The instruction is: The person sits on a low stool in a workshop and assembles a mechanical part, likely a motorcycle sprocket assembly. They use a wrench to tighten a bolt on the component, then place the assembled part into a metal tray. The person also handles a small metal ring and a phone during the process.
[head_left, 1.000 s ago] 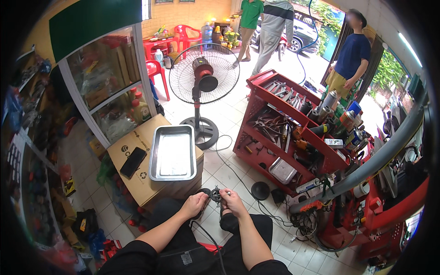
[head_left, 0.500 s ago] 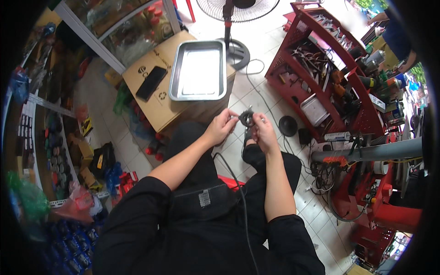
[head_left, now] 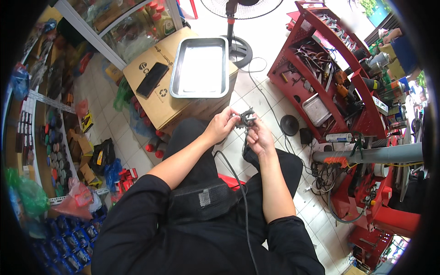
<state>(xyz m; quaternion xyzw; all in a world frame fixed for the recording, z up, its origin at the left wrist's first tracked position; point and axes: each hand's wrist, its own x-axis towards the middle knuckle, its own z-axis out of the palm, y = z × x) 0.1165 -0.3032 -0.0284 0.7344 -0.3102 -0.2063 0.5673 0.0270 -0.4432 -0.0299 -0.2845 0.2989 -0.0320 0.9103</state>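
Above my lap, both hands meet at a small dark metal part [head_left: 245, 112] with a roughly ring-like shape and bright silver bits. My left hand [head_left: 220, 127] pinches its left side between thumb and fingers. On the other side my right hand [head_left: 260, 137] is closed, its fingers curled and the fingertips at the part. A short silver piece [head_left: 250, 117] shows by the right fingertips; whether it is separate from the dark part I cannot tell. Just beyond my hands, a shiny metal tray [head_left: 173, 85] rests on a cardboard box [head_left: 183, 109], beside a black phone [head_left: 152, 79].
A red tool cart [head_left: 293, 68] full of pliers and other tools stands at the right. Behind the box is a standing fan [head_left: 231, 20]. Shelves with goods [head_left: 59, 146] line the left side. A black cable [head_left: 243, 206] crosses my lap. Another person [head_left: 405, 52] is at far right.
My right hand has turned, so more of its curled fingers and palm side shows, and the silver piece has come into sight. My left hand keeps its pinch.
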